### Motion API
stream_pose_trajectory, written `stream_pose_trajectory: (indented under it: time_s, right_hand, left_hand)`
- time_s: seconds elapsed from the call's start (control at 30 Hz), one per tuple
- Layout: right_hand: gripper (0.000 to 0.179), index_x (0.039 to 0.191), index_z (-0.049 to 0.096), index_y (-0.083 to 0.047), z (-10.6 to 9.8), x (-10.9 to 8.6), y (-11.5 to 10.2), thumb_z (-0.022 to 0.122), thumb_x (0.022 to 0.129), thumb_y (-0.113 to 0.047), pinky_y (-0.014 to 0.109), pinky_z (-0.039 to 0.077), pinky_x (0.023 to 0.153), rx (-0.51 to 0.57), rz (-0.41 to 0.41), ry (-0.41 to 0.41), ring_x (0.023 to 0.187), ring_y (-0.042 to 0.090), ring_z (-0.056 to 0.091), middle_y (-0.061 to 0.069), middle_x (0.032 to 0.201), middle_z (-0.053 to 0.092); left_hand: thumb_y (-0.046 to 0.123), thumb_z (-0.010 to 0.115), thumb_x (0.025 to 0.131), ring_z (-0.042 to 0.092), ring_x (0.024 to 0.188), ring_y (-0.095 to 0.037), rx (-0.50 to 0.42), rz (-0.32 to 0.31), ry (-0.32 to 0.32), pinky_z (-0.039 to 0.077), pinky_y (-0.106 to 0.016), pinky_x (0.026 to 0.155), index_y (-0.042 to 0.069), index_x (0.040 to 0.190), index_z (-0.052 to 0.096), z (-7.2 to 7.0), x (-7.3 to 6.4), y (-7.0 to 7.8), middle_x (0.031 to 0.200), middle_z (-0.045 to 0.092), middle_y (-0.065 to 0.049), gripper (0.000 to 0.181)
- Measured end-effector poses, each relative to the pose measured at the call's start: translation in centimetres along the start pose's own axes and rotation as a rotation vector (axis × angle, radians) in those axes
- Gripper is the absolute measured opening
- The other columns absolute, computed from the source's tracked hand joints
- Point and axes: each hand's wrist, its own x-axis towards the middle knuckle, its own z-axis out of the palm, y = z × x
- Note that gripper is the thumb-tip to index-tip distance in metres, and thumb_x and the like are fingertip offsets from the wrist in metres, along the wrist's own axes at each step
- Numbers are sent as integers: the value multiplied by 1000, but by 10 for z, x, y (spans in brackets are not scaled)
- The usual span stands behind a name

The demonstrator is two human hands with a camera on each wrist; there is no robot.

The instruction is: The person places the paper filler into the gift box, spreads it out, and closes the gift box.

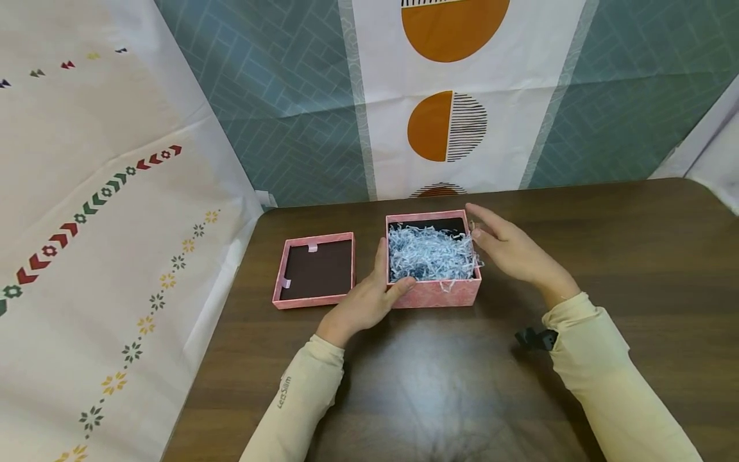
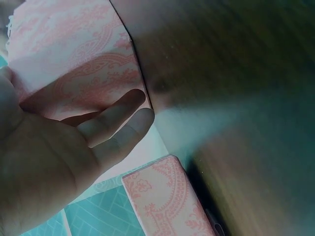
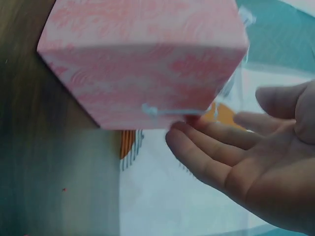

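A pink patterned box stands without its lid on the table, filled with pale blue shredded paper. Some strands hang over its front and right rim. My left hand lies at the box's left side, fingers fairly straight along that wall and thumb across the front left corner. In the left wrist view its fingertips are near the lower edge of the box. At the right rim is my right hand, fingers extended and thumb apart; the right wrist view shows its fingertips close beside the wall.
The pink box lid lies upturned left of the box, its dark inside showing two small light tabs. Behind the table's back edge hangs a patterned cloth. A white embroidered cloth runs down the left side.
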Motion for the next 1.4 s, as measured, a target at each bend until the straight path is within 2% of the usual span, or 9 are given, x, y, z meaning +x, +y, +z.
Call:
stream_pose_trajectory:
  time_s: [0.1,0.2,0.33,0.47,0.67,0.83,1.07,1.2,1.4]
  right_hand:
    - [61,163,16,-10,5,0,-7,40,108,-8,62,29,110,-55,-15,11,142,44,35,24,160,29]
    - [65,163,13,-11,10,-2,-11,40,105,-1,58,34,109,-101,-40,-53,136,44,44,24,157,34]
    - [65,163,14,-10,24,-4,-20,45,106,-8,64,28,110,-195,-15,-128,141,49,33,26,155,38]
    - [61,159,29,-5,51,-2,-34,51,107,-27,76,10,108,-444,15,-58,144,58,9,28,150,43]
    - [62,152,44,-3,88,1,-46,47,107,-46,78,9,106,-687,-24,68,136,59,33,33,137,54]
    - [57,150,48,-4,85,9,-43,44,108,-42,77,7,108,-620,-22,65,124,44,57,24,133,61]
    - [49,143,56,-3,67,17,-35,49,108,-35,74,5,110,-527,-17,16,124,43,57,18,135,61]
    - [44,144,56,-4,46,11,-35,51,107,-27,72,2,111,-370,-53,32,127,43,54,19,134,63]
    - [42,147,54,-9,7,-6,-29,53,107,-21,64,34,106,-218,-84,105,127,40,52,19,144,55]
  left_hand:
    - [70,40,98,24,149,-27,0,2,3,26,-45,116,28,155,-29,1,0,-1,168,-8,-2,99]
    - [72,39,97,22,149,-26,4,-3,4,25,-45,117,30,155,-29,1,0,-1,168,-8,0,99]
    - [72,38,96,21,150,-26,1,4,-1,24,-46,117,29,155,-29,0,0,-2,168,-8,0,99]
    - [71,39,97,21,150,-27,-9,9,7,26,-47,116,27,156,-28,-1,-2,-3,169,-7,-2,100]
    - [69,40,98,23,149,-26,-20,11,15,26,-46,116,23,156,-28,0,-2,-3,169,0,-7,100]
    - [69,39,98,21,150,-26,-24,22,10,25,-46,117,23,155,-29,0,0,-2,169,-4,-6,100]
    - [71,40,97,20,150,-24,-12,-5,-1,26,-46,117,25,156,-28,2,0,-3,169,-5,-3,101]
    - [71,40,97,18,150,-24,-23,4,-4,24,-46,117,29,155,-29,2,1,-3,168,-9,0,99]
    - [72,40,97,23,149,-26,-24,-3,-5,24,-46,117,34,153,-31,0,0,-2,168,-9,2,98]
